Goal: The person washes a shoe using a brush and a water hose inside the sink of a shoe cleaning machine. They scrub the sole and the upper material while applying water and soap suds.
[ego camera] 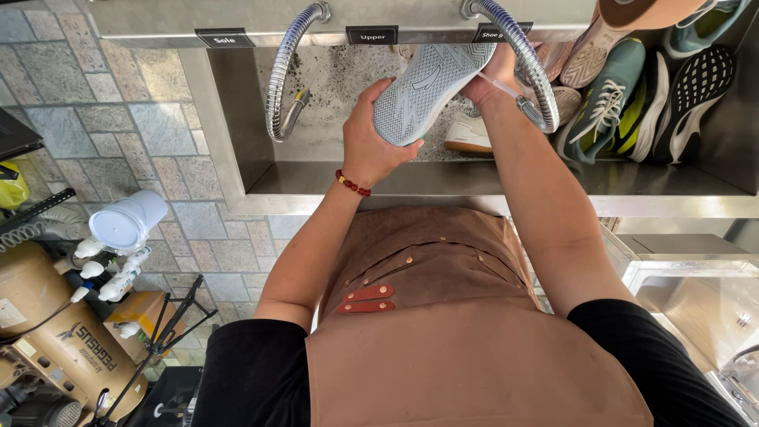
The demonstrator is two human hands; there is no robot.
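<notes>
While the person leans over it, the steel sink [490,186] spans the top of the view, its speckled basin wet and its right end stacked with a pile of shoes [632,87] in teal, black and pink. A brown apron [443,316] fills the lower middle. Two ribbed metal hoses hang from the sink's upper edge: the left hose [278,75] curves down unheld, the right hose [528,59] arcs over the right forearm. Held above the basin, sole up and tilted, is a light grey shoe [423,91]. The left hand [371,142] grips its heel end, fingers curled around the edge, with a red bead bracelet [352,183] at the wrist. The right hand [494,79] is closed on the shoe's far side near the toe, mostly hidden behind it. A white shoe [468,133] lies in the basin just below. On the tiled floor at left stand white spray bottles [111,277]
</notes>
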